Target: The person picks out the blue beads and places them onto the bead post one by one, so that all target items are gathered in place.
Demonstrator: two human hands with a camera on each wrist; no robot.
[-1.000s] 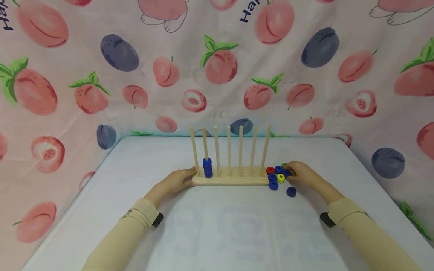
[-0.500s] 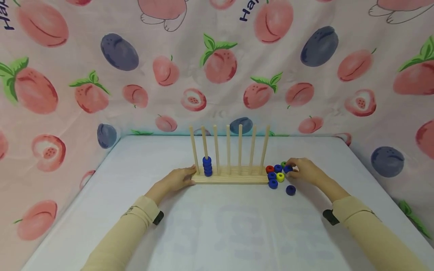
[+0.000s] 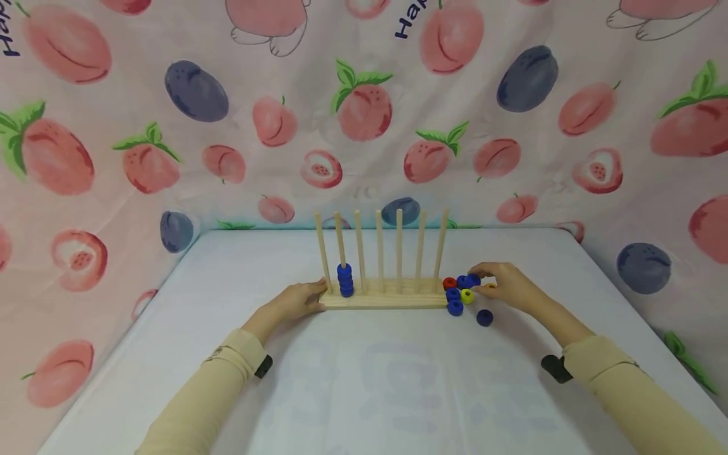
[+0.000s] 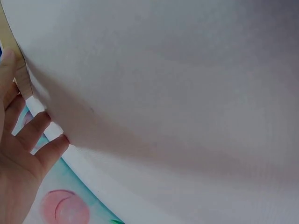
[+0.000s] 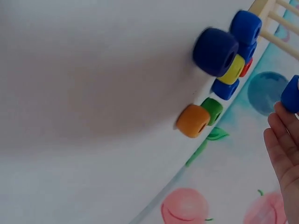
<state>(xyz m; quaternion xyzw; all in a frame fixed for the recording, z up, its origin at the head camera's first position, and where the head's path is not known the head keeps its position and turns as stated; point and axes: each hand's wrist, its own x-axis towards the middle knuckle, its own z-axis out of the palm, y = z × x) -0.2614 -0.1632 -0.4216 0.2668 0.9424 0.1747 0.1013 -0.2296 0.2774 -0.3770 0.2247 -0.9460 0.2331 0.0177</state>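
Observation:
A wooden peg rack with a row of upright pegs stands mid-table. Several blue beads are stacked on its second peg from the left; the other pegs are bare. My left hand grips the left end of the base; in the left wrist view, the thumb and index finger of that hand meet the wood. Beyond the rack's right end, my right hand pinches a blue bead, raised off the table in the right wrist view, where part of the bead is cut off by the frame edge.
Loose beads lie by the rack's right end: a red bead, a yellow bead, several blue ones. A dark blue bead sits nearer the front. The right wrist view adds an orange bead touching a green bead. Patterned cloth hangs behind.
My right hand has taken a blue bead from the group, lifted it and shifted it slightly left towards the rack. The left hand stays on the base.

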